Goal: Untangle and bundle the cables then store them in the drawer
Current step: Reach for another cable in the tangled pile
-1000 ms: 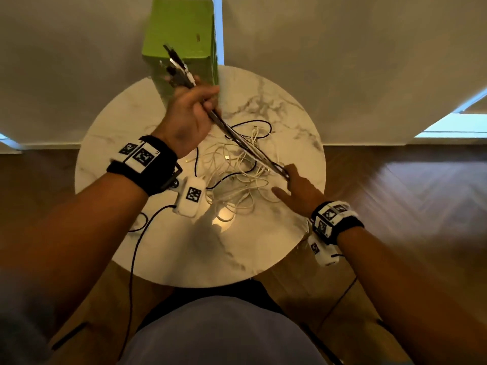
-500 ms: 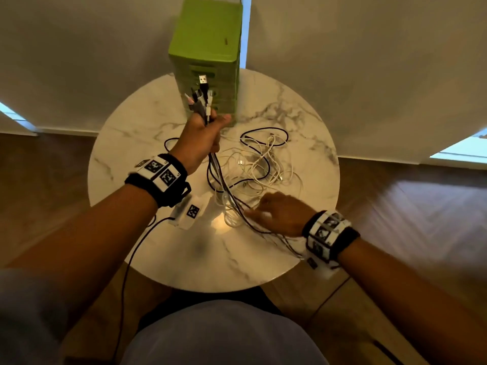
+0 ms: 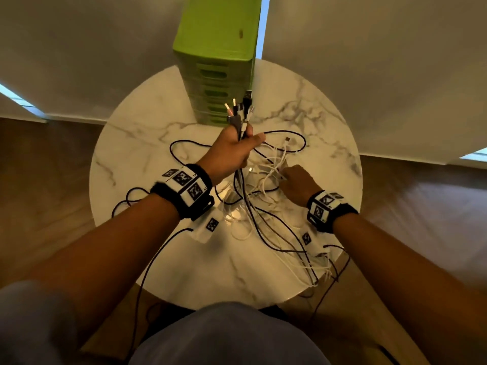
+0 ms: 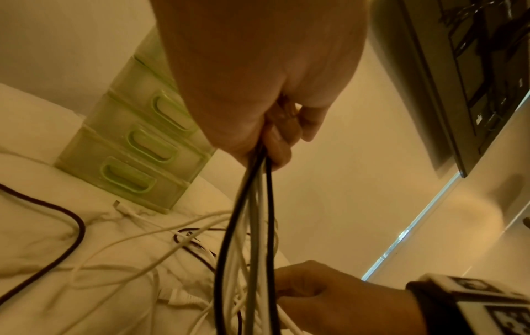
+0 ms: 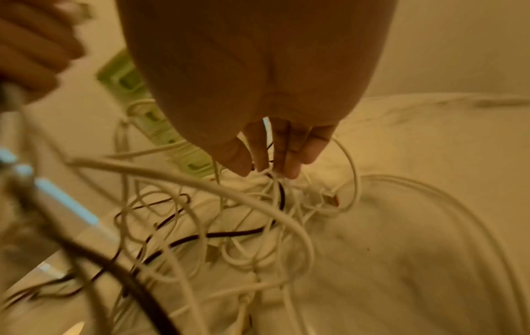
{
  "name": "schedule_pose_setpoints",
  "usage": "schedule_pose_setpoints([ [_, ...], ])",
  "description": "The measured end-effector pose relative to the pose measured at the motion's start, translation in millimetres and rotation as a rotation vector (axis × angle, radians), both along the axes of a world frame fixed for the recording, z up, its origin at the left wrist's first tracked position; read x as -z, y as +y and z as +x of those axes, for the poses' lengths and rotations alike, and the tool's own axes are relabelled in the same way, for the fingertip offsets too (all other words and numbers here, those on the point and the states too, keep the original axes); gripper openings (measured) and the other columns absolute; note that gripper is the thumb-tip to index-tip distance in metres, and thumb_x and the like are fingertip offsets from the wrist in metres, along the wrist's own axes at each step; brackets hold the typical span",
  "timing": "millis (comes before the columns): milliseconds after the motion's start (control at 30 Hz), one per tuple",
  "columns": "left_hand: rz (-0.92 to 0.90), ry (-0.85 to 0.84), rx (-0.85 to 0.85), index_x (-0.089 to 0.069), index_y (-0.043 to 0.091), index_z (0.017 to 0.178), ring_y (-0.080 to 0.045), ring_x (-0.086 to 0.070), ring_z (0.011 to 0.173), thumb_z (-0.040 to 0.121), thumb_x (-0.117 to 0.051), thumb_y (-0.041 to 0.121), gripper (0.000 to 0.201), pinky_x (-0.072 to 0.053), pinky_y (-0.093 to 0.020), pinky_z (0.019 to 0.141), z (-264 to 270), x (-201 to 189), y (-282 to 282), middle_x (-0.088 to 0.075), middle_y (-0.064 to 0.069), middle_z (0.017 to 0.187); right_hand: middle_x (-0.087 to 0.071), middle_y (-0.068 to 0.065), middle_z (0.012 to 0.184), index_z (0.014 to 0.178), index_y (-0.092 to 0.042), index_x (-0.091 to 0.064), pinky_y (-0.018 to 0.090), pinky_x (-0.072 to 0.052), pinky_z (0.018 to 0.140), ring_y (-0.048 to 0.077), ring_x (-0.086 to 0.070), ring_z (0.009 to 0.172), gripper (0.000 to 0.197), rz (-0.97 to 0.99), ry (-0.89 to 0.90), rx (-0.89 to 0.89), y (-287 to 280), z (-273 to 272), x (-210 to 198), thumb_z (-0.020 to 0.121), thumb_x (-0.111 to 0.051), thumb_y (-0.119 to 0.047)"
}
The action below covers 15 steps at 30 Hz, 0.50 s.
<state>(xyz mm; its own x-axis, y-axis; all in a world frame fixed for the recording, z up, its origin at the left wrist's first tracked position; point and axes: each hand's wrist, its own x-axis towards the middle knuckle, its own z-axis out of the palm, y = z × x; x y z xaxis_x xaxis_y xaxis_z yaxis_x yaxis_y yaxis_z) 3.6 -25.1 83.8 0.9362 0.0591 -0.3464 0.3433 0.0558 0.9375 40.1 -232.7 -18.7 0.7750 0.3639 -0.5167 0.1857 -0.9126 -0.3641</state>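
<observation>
The left hand is clenched round a bunch of cables, plugs sticking up in front of the green drawers at 12 o'clock on the round marble surface. The gripped strands hang down into the loose tangle at centre, some trailing over the edge at 5 o'clock. The right hand reaches into the tangle, its fingers pinching white strands
</observation>
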Motion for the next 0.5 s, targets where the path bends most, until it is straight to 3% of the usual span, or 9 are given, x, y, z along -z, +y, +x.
schedule_pose_setpoints([
  [67, -0.003, 0.019, 0.017, -0.039, 0.022, 0.081, -0.011, -0.029, 0.047, 0.099, -0.062, 0.017, 0.03, -0.031, -0.025, 0.046, 4, 5, -1, -0.033, 0.009, 0.054, -0.062, 0.021, 0.117, 0.115, -0.006, -0.068, 0.042, -0.045, 0.092, 0.038, -0.056, 0.111, 0.029, 0.043, -0.01, -0.093, 0, -5, -2, 0.101, -0.05, -0.024],
  [133, -0.012, 0.039, 0.023, -0.039, 0.022, 0.082, -0.011, -0.029, 0.047, 0.099, -0.062, 0.017, 0.03, -0.031, -0.025, 0.046, 8, 9, 0, -0.032, 0.008, 0.054, -0.068, 0.018, 0.113, 0.109, -0.006, -0.07, 0.037, -0.045, 0.09, 0.035, -0.061, 0.107, 0.029, 0.071, 0.033, -0.058, -8, -1, -6, 0.102, -0.05, -0.025],
  [267, -0.02, 0.063, 0.033, -0.039, 0.022, 0.083, -0.01, -0.029, 0.045, 0.1, -0.061, 0.016, 0.029, -0.031, -0.023, 0.046, 15, 15, 2, -0.032, 0.008, 0.053, -0.074, 0.016, 0.083, 0.106, -0.01, -0.052, 0.048, -0.059, 0.079, 0.035, -0.072, 0.075, 0.014, 0.24, 0.128, 0.354, -25, 25, -8, 0.099, -0.047, -0.02],
  [333, -0.036, 0.083, 0.038, -0.039, 0.022, 0.082, -0.009, -0.028, 0.045, 0.1, -0.061, 0.015, 0.029, -0.03, -0.022, 0.045, 17, 16, 1, -0.031, 0.01, 0.053, -0.073, 0.021, 0.079, 0.108, -0.006, -0.047, 0.052, -0.061, 0.073, 0.038, -0.072, 0.068, 0.014, 0.248, 0.147, 0.482, -27, 35, -4, 0.099, -0.044, -0.016],
  [400, -0.028, 0.089, 0.041, -0.039, 0.022, 0.082, -0.009, -0.028, 0.045, 0.1, -0.061, 0.015, 0.029, -0.03, -0.022, 0.045, 20, 18, 0, -0.031, 0.009, 0.054, -0.07, 0.022, 0.083, 0.107, -0.01, -0.045, 0.053, -0.06, 0.069, 0.039, -0.07, 0.068, 0.017, 0.214, 0.021, 0.531, -26, 44, -3, 0.096, -0.049, -0.022],
  [500, -0.014, 0.075, 0.043, -0.039, 0.021, 0.082, -0.009, -0.029, 0.045, 0.1, -0.062, 0.015, 0.029, -0.031, -0.024, 0.046, 22, 21, 1, -0.033, 0.008, 0.055, -0.064, 0.023, 0.103, 0.111, -0.009, -0.051, 0.047, -0.053, 0.083, 0.042, -0.062, 0.093, 0.032, 0.037, -0.122, 0.502, -30, 54, -1, 0.098, -0.049, -0.038],
])
